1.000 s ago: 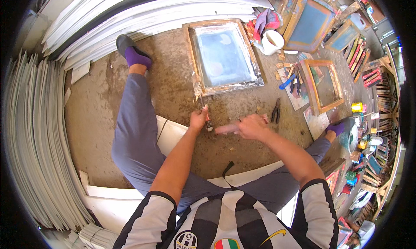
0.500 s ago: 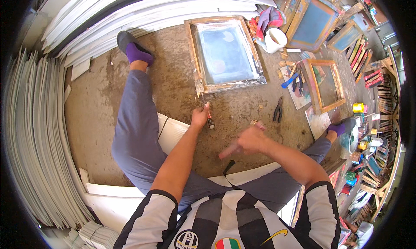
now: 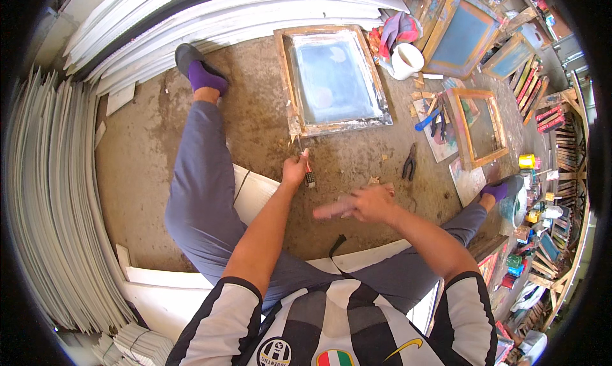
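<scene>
Since the frame half a second earlier, the free end of the block (image 3: 333,210) has swung away from the body and now points left; the right hand (image 3: 375,202) grips its other end. The left hand (image 3: 294,170) keeps its place on the tool (image 3: 310,177).

Concrete floor (image 3: 143,175) forms the work surface. One stack of pale sheets (image 3: 57,207) stands along the left side; a second stack of white sheets (image 3: 255,23) lies along the far side. The main frame (image 3: 333,82), wooden with a blue-grey panel, lies flat on the floor ahead of both hands. A blue screen (image 3: 462,31) in a wooden surround leans at the far right. Nearer, a small open frame (image 3: 489,157) sits to the right of the main frame.

A crumpled cloth (image 3: 398,35) and a white cup (image 3: 407,60) sit just beside the main frame's far right corner.

The block is blurred; its material cannot be confirmed. It is held above the floor, to the right of the tool. The tool has a red and dark handle, enclosed by the left hand's fingers. Its thin shaft points at the near left corner of the main frame; contact cannot be confirmed. Dark pliers (image 3: 409,163) lie spread on the floor beyond the right hand.
</scene>
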Demonstrator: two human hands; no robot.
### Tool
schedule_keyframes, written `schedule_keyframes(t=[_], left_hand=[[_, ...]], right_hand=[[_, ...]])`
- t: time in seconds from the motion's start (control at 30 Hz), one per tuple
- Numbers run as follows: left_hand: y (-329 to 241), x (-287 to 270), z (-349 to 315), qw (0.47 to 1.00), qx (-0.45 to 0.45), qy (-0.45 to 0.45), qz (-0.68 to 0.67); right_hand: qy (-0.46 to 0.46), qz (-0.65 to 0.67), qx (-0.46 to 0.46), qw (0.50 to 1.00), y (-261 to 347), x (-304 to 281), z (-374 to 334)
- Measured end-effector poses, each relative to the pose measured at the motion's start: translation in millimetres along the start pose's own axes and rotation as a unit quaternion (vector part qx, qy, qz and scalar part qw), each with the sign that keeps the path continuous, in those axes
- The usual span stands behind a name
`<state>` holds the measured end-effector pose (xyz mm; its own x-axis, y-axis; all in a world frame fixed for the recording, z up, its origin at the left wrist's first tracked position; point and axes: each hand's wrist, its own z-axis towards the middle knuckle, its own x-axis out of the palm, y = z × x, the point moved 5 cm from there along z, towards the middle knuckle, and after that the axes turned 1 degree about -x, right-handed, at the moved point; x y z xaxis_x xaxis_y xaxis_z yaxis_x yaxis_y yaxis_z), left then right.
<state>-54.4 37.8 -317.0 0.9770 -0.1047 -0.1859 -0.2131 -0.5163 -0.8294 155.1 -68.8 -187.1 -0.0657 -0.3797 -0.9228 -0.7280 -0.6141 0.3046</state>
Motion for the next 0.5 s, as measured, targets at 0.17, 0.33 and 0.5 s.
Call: schedule_keyframes(t=[0.17, 0.33, 0.5], left_hand=[[23.2, 0.6, 15.2, 0.999, -0.021, 0.007, -0.030], [24.0, 4.7, 16.2, 1.000, -0.010, 0.011, -0.027], [18.1, 0.0, 11.0, 0.999, -0.023, 0.001, -0.035]], right_hand=[[0.122, -0.061, 0.094, 0.986, -18.4, -1.6, 13.5], [0.117, -0.051, -0.093, 0.987, -7.0, 4.9, 5.4], [0.039, 0.032, 0.090, 0.995, -24.5, -22.8, 18.8]])
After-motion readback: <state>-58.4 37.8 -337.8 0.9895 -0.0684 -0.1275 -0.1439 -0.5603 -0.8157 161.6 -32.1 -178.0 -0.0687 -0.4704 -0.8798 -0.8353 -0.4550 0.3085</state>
